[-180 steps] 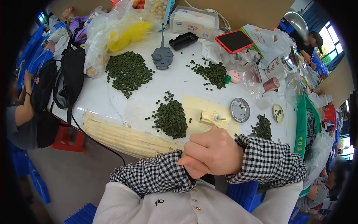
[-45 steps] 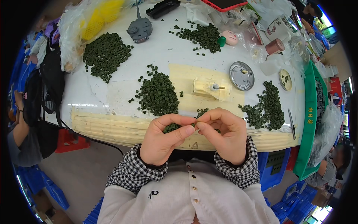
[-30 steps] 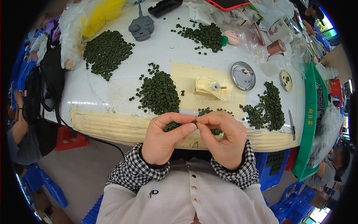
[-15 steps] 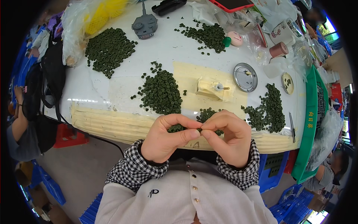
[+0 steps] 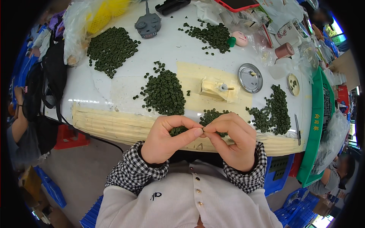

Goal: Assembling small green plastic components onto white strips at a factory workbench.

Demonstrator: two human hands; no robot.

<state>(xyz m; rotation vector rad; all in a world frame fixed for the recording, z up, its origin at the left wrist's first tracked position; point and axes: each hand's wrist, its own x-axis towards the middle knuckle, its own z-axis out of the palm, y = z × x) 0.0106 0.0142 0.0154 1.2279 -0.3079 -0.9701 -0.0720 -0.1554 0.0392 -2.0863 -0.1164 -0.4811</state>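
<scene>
My left hand (image 5: 161, 140) and my right hand (image 5: 236, 141) meet fingertip to fingertip over the table's near edge. Thumb and forefinger of each pinch a small dark green round piece (image 5: 203, 129), mostly covered by the fingers. Partly behind the hands lies a small heap of like pieces (image 5: 211, 115). A larger heap of small green wheel-like pieces (image 5: 164, 93) spreads beyond my left hand, and another heap (image 5: 279, 111) lies to the right of my right hand. Farther ahead stands a tape-covered block (image 5: 212, 90) with a metal pin sticking out of it.
More green heaps lie far left (image 5: 112, 51) and far centre (image 5: 213, 37). Near them is a grey toy tank turret (image 5: 147, 26). A round metal dish (image 5: 250, 78), a slim metal tool (image 5: 297, 130) and a green crate (image 5: 312, 140) are on the right. Co-workers sit at both sides.
Both hands stay together with only a slight shift of the fingers. The green piece between the fingertips shows less than before. The heaps look the same.
</scene>
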